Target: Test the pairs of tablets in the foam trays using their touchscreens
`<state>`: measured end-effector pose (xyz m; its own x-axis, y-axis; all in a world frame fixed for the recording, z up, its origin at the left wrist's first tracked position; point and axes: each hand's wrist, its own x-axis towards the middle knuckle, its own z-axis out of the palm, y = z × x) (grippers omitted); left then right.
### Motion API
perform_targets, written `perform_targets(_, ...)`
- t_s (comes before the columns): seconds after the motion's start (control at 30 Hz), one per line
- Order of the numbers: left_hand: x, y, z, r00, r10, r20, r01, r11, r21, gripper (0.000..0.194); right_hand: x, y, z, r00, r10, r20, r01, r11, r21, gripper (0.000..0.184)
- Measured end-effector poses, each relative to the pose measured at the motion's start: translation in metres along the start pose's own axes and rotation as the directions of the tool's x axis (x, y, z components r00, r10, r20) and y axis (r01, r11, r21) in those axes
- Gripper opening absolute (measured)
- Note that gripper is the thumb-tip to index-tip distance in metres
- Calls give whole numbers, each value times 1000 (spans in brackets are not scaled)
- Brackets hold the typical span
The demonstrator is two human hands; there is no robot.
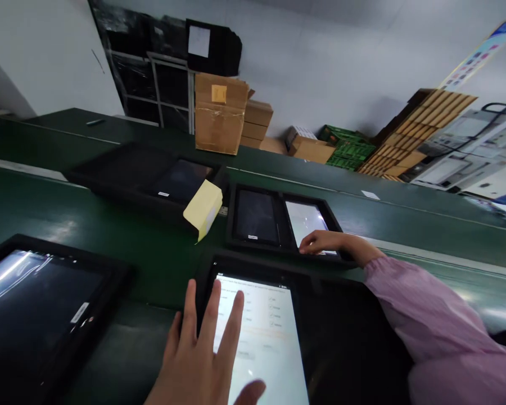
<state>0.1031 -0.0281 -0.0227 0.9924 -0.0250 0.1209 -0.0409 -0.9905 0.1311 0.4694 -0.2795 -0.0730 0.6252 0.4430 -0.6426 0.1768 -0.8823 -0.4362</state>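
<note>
My left hand (202, 343) is spread over a tablet with a lit white screen (274, 354); lines of text and tick boxes show on it. That tablet lies in the left part of a black tray (349, 337). Reaching out from a pink sleeve, my right hand (322, 242) has its fingers curled together at the lower edge of another lit tablet (303, 216), with no object visible in them. Beside that one, in the same farther tray, sits a dark tablet (256, 214) with a small white label.
On the left lies a dark tablet (37, 304) reflecting light. Behind it, a black tray (113, 169) holds another dark tablet (181, 177), with a yellow paper piece (204, 208) at its corner. Cardboard boxes (219, 118) and green crates (348, 146) stand beyond the green bench (160, 281).
</note>
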Motion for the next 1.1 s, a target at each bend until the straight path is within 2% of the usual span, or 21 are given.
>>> perform_targets(0.1, 1, -11, -6, 1000, -17, 2, 17, 992, -124, 68, -17, -18, 7, 998, -46, -48, 45, 999, -20, 21)
perform_targets(0.17, 2, -15, -17, 995, -73, 67, 85, 977, -194, 63, -34, -30, 12, 981, -76, -176, 74, 997, -16, 21)
perform_targets(0.2, 3, -16, -23, 988, -104, 113, 127, 967, -221, 62, -45, -36, 17, 958, -92, -273, 92, 996, -13, 22)
perform_targets(0.23, 3, -17, -31, 980, -124, 155, 160, 957, -243, 62, -59, -44, 23, 918, -109, -381, 114, 993, -11, 23)
perform_targets(0.3, 2, -16, -45, 964, -149, 221, 205, 943, -261, 62, -94, -61, 44, 792, -147, -593, 168, 986, -20, 32)
perform_targets(0.37, 0, -15, -56, 960, -143, 241, 206, 943, -260, 61, -137, -80, 77, 685, -209, -698, 246, 968, -48, 39)
perform_targets(0.4, -1, -15, -59, 963, -126, 239, 189, 947, -261, 61, -159, -90, 97, 637, -283, -717, 316, 944, -92, 35)
perform_targets(0.47, -4, -15, -62, 968, -88, 236, 153, 950, -271, 61, -202, -106, 140, 473, -603, -642, 538, 775, -332, 22)
perform_targets(0.5, -5, -16, -62, 970, -79, 231, 143, 950, -278, 61, -220, -113, 160, 417, -737, -532, 610, 661, -437, 21)
perform_targets(0.57, -7, -18, -63, 970, -89, 227, 154, 946, -286, 60, -247, -121, 194, 359, -886, -293, 734, 462, -498, 22)
perform_targets(0.63, -8, -20, -64, 968, -116, 223, 179, 941, -289, 60, -260, -125, 214, 392, -911, -128, 771, 402, -494, 23)
perform_targets(0.7, -8, -21, -65, 965, -132, 225, 195, 939, -283, 59, -263, -125, 223, 443, -894, -69, 763, 416, -494, 24)
perform_targets(0.73, -8, -21, -66, 964, -137, 229, 200, 939, -280, 59, -263, -125, 224, 453, -889, -69, 756, 424, -500, 25)
perform_targets(0.8, -8, -21, -66, 960, -140, 242, 205, 940, -273, 60, -258, -122, 225, 447, -887, -121, 733, 440, -519, 27)
perform_targets(0.83, -8, -21, -66, 957, -143, 252, 211, 940, -269, 61, -256, -120, 225, 435, -881, -183, 712, 462, -529, 27)
perform_targets(0.97, -4, -23, -66, 935, -183, 304, 260, 935, -239, 64, -247, -112, 226, 350, -817, -458, 637, 566, -523, 28)
perform_targets(1.03, -2, -25, -66, 926, -202, 318, 282, 932, -228, 64, -245, -109, 226, 334, -798, -502, 652, 580, -488, 28)
perform_targets(1.1, 1, -25, -65, 923, -207, 324, 288, 931, -224, 65, -245, -108, 226, 346, -792, -503, 679, 582, -448, 28)
